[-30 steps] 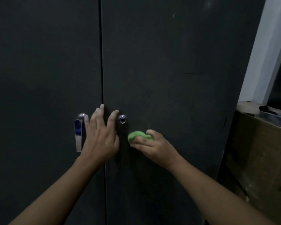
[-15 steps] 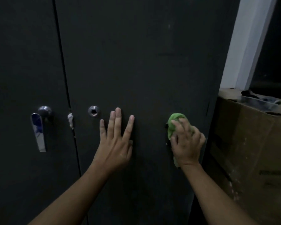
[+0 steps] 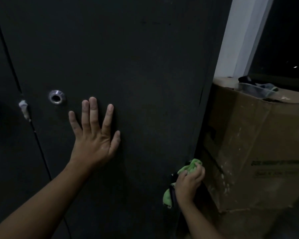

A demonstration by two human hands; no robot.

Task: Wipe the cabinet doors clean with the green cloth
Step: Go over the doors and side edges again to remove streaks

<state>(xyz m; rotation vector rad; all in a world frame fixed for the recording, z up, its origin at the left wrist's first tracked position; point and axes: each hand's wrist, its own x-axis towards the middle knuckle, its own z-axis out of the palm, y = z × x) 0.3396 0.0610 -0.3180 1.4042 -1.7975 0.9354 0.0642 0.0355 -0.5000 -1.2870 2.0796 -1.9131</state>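
The dark right cabinet door (image 3: 145, 66) fills most of the view; the left door (image 3: 2, 152) shows as a strip past the vertical gap. My left hand (image 3: 95, 133) presses flat on the right door with fingers spread, just right of a round metal lock ring (image 3: 57, 97). My right hand (image 3: 188, 183) grips the crumpled green cloth (image 3: 188, 167) against the door's right edge, low down. Part of the cloth (image 3: 167, 198) hangs below my wrist.
A big cardboard box (image 3: 259, 152) stands tight against the cabinet's right side, with a dark item (image 3: 255, 88) on top. A white pillar (image 3: 243, 35) rises behind it. A whitish scrap (image 3: 24, 109) sticks at the gap between the doors.
My right hand has dragged the cloth from beside the lock across to the door's right edge, then down. My left hand shifted from the door gap onto the right door. The view swung right.
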